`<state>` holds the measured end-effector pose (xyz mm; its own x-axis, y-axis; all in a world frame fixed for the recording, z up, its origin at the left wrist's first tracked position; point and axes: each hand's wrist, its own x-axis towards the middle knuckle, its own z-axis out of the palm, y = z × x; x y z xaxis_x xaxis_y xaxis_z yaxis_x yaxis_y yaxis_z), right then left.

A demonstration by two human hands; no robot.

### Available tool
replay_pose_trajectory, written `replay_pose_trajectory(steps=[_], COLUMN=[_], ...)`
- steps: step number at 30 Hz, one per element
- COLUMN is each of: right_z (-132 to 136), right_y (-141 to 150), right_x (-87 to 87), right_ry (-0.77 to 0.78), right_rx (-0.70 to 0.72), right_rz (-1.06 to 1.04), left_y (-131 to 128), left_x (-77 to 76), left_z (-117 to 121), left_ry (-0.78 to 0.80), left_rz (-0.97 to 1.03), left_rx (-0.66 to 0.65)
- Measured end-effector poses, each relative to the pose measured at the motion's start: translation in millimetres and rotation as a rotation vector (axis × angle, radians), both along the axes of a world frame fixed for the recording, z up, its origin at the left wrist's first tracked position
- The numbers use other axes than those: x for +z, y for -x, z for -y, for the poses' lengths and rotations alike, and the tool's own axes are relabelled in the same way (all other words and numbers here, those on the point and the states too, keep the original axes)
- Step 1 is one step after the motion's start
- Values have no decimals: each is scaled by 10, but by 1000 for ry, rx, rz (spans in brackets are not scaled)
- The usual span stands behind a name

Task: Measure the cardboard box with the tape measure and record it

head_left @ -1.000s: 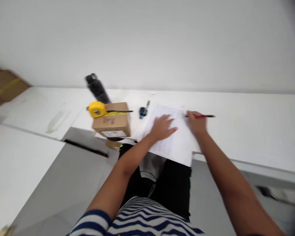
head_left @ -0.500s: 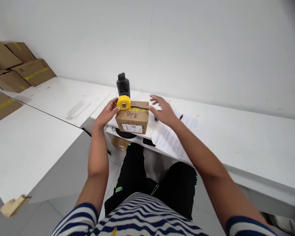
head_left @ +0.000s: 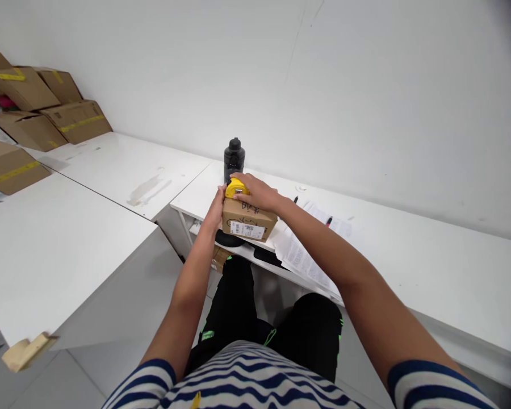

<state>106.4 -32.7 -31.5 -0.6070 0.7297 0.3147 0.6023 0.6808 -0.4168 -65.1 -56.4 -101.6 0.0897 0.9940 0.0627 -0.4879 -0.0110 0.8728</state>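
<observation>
A small cardboard box [head_left: 253, 218] with handwriting on top and a white shipping label on its front sits near the white table's front edge. On its top left corner rests a yellow tape measure [head_left: 235, 187]. My right hand [head_left: 258, 192] reaches over the box and is closed round the tape measure, fingers behind and thumb in front. Along the box's left side my left hand [head_left: 216, 210] grips it, its fingertips close to the tape measure's left end; some of its fingers are hidden. Just behind stands a black bottle [head_left: 234, 158].
Printed sheets [head_left: 309, 261] lie right of the box, with a red-and-black pen [head_left: 329, 221] on them. Several cardboard boxes [head_left: 76, 122] are piled at the far left. A shelf [head_left: 255, 258] runs under the table, and a white wall [head_left: 323, 113] rises behind it.
My right hand has come in from the box's right side and closed on the tape measure. My left hand has shifted from the tape measure down to the box's left side. The view has swung slightly left.
</observation>
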Motion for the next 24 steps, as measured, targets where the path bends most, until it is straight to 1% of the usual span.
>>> replay_pose_trajectory(steps=[3,6,9,11,14,17,21,24], right_z=[8,30,75,123,229,340,402,402], right_y=[-7,-5,-41,-131,-419,-846,-1380,-1572], right_x=[32,70,120,150,167,139,19,-92], right_ry=[-10,-6,5,8,32,69,61,63], right_rx=[16,15,0,-9,-27,-81,-196,-242], right_rz=[12,34,91,122,121,74,23,-42], left_y=[22,71,85,65,13,-22,-10,5], left_x=[-36,-84,-111,-111,-96,-86,-105,-136], left_z=[67,102,92,84,94,105,64,11], left_ry=[-72,-123,-143,-147,-159,-204,-185,-159], left_rz=[-86,-198,-251,-263,-258,-251,-276,-289], left_rx=[-57,-85,-51,-10,47,99,85,82])
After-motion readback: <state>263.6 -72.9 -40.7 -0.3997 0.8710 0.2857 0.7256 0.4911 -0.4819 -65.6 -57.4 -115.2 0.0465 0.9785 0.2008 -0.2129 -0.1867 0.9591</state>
